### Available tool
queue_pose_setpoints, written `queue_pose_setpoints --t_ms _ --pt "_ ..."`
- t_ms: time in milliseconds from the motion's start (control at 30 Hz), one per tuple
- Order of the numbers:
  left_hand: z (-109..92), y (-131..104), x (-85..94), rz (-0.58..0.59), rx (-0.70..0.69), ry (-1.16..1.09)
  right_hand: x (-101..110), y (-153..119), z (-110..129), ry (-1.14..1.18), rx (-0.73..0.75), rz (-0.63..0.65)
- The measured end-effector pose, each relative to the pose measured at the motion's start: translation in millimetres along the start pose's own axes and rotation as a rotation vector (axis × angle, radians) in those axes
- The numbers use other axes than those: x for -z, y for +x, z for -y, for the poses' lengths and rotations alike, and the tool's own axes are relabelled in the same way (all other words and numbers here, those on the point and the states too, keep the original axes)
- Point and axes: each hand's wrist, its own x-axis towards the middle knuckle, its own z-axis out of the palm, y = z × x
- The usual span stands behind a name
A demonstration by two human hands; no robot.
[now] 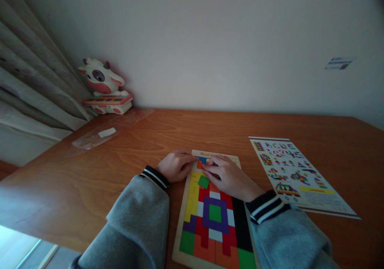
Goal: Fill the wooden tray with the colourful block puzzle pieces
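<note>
A wooden block puzzle board (220,153) filled with coloured pieces lies on the table in front of me. My left hand (177,165) is at its far left corner, fingers curled, with the fingertips against an orange puzzle block (199,164). From the right, my right hand (226,175) reaches over the board, its thumb and fingers closed at the same orange block. Beyond the fingertips sits a blue block (202,159). A green square block (204,181) lies turned at an angle below my right thumb. My right hand covers part of the board's upper right.
A printed pattern sheet (295,173) lies to the right on the wooden table (156,129). At the back left stand a cow toy with a keyboard (106,89) and a clear plastic bag (90,141). A curtain (36,81) hangs at left; a wall is behind.
</note>
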Motion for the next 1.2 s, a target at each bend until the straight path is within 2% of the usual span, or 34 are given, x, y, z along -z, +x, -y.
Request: queue_pose_setpoints --t_ms 233,433,500,667,733,900,1200 --pt "2 1 -1.3 -0.025 -0.079 0.024 -5 -1 -2 -0.038 -0.021 -0.051" --pt "-3 3 0.5 -0.007 -0.154 -0.009 3 -4 -24 0.131 -0.273 -0.288" --pt "-6 3 1.1 0.021 -0.183 -0.025 6 -7 -32 0.173 -0.307 -0.288" --pt "-8 3 2.1 0.065 -0.199 -0.023 6 -14 -43 0.189 -0.212 -0.1" --pt "-9 3 2.1 0.071 -0.192 -0.016 4 -15 -44 0.155 -0.191 -0.072" --pt "-8 3 0.3 0.07 -0.183 -0.004 1 -13 -41 0.076 -0.191 -0.077" --pt "-6 2 -2.1 0.061 -0.185 0.002 4 -10 -34 -0.114 -0.019 -0.133"
